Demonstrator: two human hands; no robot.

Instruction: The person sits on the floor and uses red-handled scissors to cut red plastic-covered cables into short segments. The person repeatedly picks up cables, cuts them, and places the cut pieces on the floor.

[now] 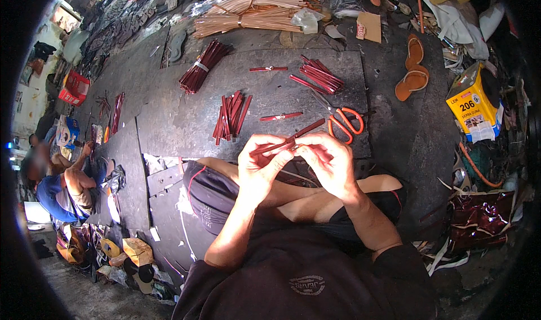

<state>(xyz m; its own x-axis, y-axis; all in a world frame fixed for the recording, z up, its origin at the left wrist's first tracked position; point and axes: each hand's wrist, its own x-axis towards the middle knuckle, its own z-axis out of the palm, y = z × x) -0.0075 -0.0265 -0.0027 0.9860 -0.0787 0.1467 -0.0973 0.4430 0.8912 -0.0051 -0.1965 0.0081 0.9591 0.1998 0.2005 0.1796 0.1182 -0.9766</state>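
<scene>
Above my crossed legs, both hands meet around a narrow dark red strap (309,128). My left hand (260,165) pinches it between thumb and fingers. The fingertips of my right hand (328,161) press together on the strap at a small shiny metal piece (293,147), partly hidden by the fingers. Just beyond the right hand lie scissors (338,112) with orange handles. Two short red straps with metal buckles lie ahead, a nearer strap (280,116) and a farther strap (269,68). Loose red strips (231,117) are piled beyond my left hand.
On the dark board (169,128) are a tied bundle of red strips (204,66) and another pile (321,74). Farther off lie tan strip bundles (253,12). Brown sandals (413,80) and a yellow can (476,106) stand right. Another person (62,190) sits at left.
</scene>
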